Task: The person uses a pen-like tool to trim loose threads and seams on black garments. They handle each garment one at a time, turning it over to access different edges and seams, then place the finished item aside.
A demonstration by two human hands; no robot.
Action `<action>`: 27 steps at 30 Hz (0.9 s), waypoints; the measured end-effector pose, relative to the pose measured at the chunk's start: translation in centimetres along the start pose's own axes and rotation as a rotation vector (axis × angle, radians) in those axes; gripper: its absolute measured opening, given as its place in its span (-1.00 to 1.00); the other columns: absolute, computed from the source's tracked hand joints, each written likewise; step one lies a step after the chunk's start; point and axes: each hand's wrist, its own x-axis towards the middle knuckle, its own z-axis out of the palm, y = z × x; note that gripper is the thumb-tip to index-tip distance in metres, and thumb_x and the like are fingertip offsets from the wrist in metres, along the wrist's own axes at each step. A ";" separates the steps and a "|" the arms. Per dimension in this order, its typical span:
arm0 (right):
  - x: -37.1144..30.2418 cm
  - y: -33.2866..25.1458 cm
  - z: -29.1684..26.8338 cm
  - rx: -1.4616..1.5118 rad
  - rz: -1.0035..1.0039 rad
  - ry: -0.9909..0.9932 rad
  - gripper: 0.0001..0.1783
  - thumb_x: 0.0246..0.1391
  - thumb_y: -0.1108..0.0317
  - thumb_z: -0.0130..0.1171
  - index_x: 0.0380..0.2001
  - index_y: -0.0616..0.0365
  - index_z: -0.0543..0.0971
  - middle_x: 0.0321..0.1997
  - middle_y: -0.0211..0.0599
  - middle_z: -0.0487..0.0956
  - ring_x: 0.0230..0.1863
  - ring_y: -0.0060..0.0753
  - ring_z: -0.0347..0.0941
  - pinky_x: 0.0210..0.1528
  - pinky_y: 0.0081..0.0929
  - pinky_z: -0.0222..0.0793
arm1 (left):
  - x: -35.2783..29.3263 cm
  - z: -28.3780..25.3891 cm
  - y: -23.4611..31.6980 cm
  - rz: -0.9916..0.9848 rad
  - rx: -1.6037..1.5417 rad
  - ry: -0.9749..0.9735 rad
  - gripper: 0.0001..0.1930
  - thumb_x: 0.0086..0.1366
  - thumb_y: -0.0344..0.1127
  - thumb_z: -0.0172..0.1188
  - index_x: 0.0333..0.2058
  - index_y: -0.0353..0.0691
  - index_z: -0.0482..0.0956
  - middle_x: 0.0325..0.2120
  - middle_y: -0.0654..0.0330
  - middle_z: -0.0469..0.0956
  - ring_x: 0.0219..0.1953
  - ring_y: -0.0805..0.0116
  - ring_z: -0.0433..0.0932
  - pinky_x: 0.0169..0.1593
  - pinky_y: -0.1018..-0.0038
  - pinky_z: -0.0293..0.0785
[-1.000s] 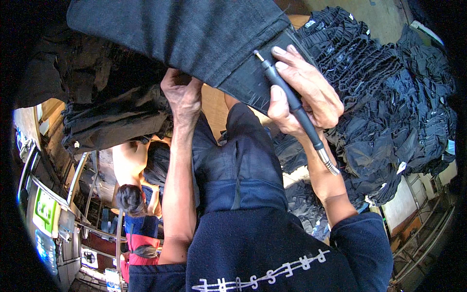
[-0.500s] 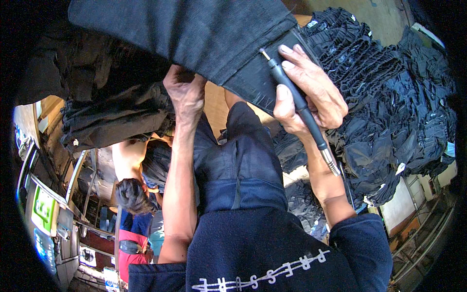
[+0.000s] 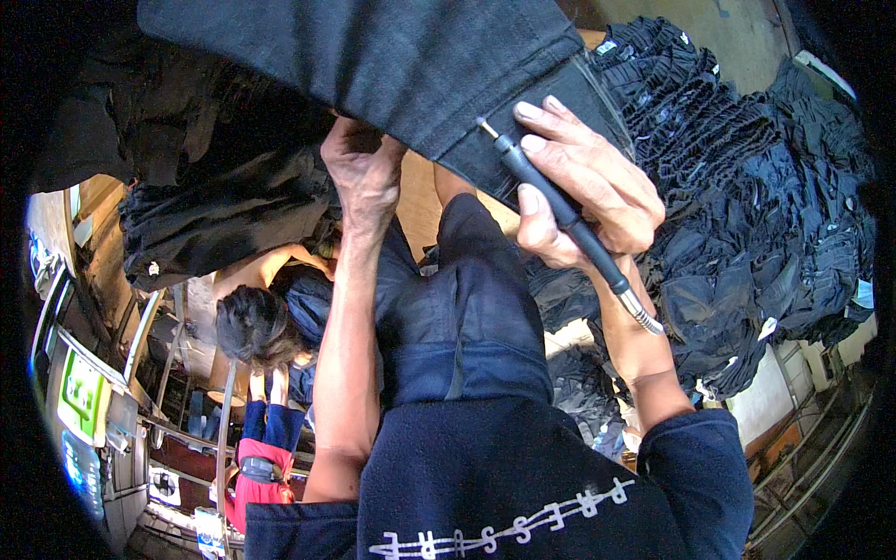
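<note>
Now, hand tool: the right hand (image 3: 583, 191) is wrapped around a slim dark pen-shaped tool (image 3: 560, 210), right of the frame's middle, in the upper half.
Tool axis: it runs on a slant from a pale tip at upper left to a ribbed metal end with a cable at lower right; the tip sits on or just at the dark denim garment (image 3: 373, 56).
Right fingers (image 3: 560, 126): closed on the tool's barrel, the thumb pressing from below left, the other fingers curled over the top; a firm writing-style hold.
Garment: a dark denim piece spread across the top of the frame, its stitched end falling under the right hand. Whether a desk carries it cannot be told.
Left hand (image 3: 364, 173): left of the tool tip and near it, knuckles toward the camera, fingers hooked into the garment's lower edge, closed on cloth; the fingertips are hidden in the fabric.
Key relation: the tip points up and left, toward the cloth between the two hands, so the right hand is the one at the working spot and the left grips beside it.
Surroundings: a heap of dark folded garments (image 3: 756, 205) fills the right of the frame; another person (image 3: 257, 327) is at lower left, well apart.
</note>
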 end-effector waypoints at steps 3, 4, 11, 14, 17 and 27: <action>0.2 -0.1 -0.1 0.016 0.001 -0.033 -0.70 -0.03 0.50 0.39 -0.17 0.38 0.77 -0.28 -0.07 0.77 -0.05 0.11 0.80 0.16 0.11 0.71 | 0.0 0.1 -0.2 0.008 -0.014 0.034 -0.78 0.29 -0.47 0.43 -0.11 -0.35 0.71 -0.26 0.24 0.77 -0.22 0.51 0.66 -0.07 0.53 0.54; 0.2 -0.1 0.0 0.020 0.003 -0.044 -0.70 -0.03 0.50 0.39 -0.17 0.38 0.77 -0.29 -0.07 0.77 -0.05 0.12 0.80 0.16 0.10 0.71 | 0.0 0.0 -0.3 0.002 0.031 0.024 -0.79 0.29 -0.46 0.43 -0.12 -0.35 0.71 -0.27 0.24 0.76 -0.24 0.52 0.65 -0.08 0.53 0.53; 0.0 0.0 -0.1 0.047 0.000 -0.061 -0.69 -0.04 0.53 0.37 -0.16 0.38 0.77 -0.30 -0.07 0.77 -0.05 0.13 0.80 0.17 0.11 0.70 | 0.2 -0.5 -0.6 -0.001 0.117 0.013 -0.79 0.27 -0.42 0.46 -0.15 -0.35 0.71 -0.31 0.25 0.76 -0.28 0.51 0.64 -0.13 0.53 0.52; 0.2 0.2 0.0 0.047 -0.006 -0.027 -0.67 -0.06 0.54 0.36 -0.15 0.38 0.76 -0.29 -0.06 0.77 -0.05 0.13 0.80 0.17 0.11 0.69 | 0.2 -0.2 -0.4 -0.004 0.107 0.010 -0.79 0.28 -0.42 0.46 -0.15 -0.35 0.71 -0.31 0.25 0.76 -0.28 0.52 0.64 -0.13 0.52 0.52; 0.1 0.3 0.1 0.013 -0.005 0.013 -0.65 -0.10 0.55 0.36 -0.15 0.38 0.76 -0.28 -0.04 0.77 -0.05 0.12 0.80 0.17 0.11 0.70 | 0.2 0.1 -0.2 0.005 0.038 0.019 -0.78 0.28 -0.42 0.46 -0.14 -0.35 0.71 -0.29 0.25 0.76 -0.26 0.51 0.64 -0.11 0.51 0.52; -0.2 -0.2 -0.7 -0.153 0.147 0.126 -0.69 0.13 0.50 0.29 -0.08 0.49 0.70 -0.05 0.22 0.76 0.08 0.13 0.74 0.30 0.09 0.59 | -0.1 -0.2 1.8 -0.074 0.143 -0.063 -0.79 0.24 -0.49 0.43 -0.16 -0.38 0.69 -0.26 0.23 0.77 -0.22 0.48 0.67 -0.08 0.46 0.57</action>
